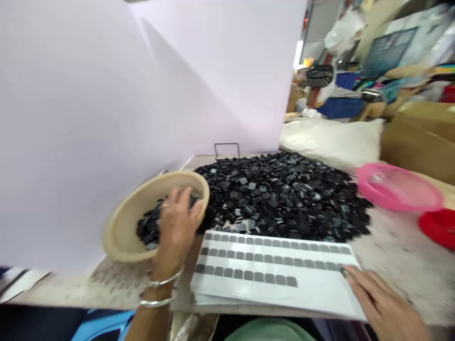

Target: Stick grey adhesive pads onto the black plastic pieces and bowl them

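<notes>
Across the worktop (401, 241), black pieces (277, 194) heap behind the white sheet (249, 291).
Left grip (176, 220), loosely spread, dips into the beige bowl (122, 232); right grip (386, 298) meets the sheet's right side, whether pinching I cannot tell.

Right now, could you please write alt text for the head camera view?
A person's left hand is in a cream basin holding small black pieces, while the right hand is at the right edge of a white sheet with three rows of grey rounded squares. Behind the sheet lies a large pile of black pieces.
</notes>
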The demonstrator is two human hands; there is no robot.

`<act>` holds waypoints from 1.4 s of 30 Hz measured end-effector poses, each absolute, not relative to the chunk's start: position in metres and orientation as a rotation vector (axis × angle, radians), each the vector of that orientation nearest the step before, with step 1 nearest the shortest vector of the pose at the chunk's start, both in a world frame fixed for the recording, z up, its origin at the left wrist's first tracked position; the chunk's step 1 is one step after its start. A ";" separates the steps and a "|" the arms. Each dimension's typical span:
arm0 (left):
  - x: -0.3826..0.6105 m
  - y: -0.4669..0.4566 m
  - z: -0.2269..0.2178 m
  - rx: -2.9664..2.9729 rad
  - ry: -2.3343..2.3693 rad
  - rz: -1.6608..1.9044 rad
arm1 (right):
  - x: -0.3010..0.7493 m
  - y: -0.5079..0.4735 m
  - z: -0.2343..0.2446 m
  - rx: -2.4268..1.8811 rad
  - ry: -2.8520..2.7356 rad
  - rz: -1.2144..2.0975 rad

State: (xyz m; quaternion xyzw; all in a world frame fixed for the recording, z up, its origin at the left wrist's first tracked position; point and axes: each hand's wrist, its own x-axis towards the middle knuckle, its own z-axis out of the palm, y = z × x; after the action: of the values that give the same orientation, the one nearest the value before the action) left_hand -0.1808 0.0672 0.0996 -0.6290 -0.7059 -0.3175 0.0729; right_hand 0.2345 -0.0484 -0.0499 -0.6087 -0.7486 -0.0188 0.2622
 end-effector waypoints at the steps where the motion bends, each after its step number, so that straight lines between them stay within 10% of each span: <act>1: -0.185 0.071 0.101 -1.827 -2.038 -0.898 | 0.232 -0.051 -0.041 -1.749 -1.969 0.003; 8: -0.103 0.058 0.048 -2.752 -1.714 -1.203 | 0.228 -0.037 -0.003 -2.158 -1.670 0.324; 14: 0.004 0.039 0.010 -3.545 -0.938 -0.594 | 0.238 -0.029 -0.009 -2.132 -1.689 0.316; 22: 0.069 0.048 0.004 -3.475 -0.792 0.075 | 0.256 -0.023 -0.016 -2.023 -1.783 0.344; 42: 0.070 0.046 -0.002 -3.459 -0.901 0.114 | 0.263 -0.009 -0.009 -1.951 -2.013 0.331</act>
State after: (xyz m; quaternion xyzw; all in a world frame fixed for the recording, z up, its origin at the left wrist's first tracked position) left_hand 0.0703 0.0458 -0.0022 -0.9444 -0.2461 0.0312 -0.2159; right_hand 0.2627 -0.0095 -0.0087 -0.6824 -0.7041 0.1156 0.1585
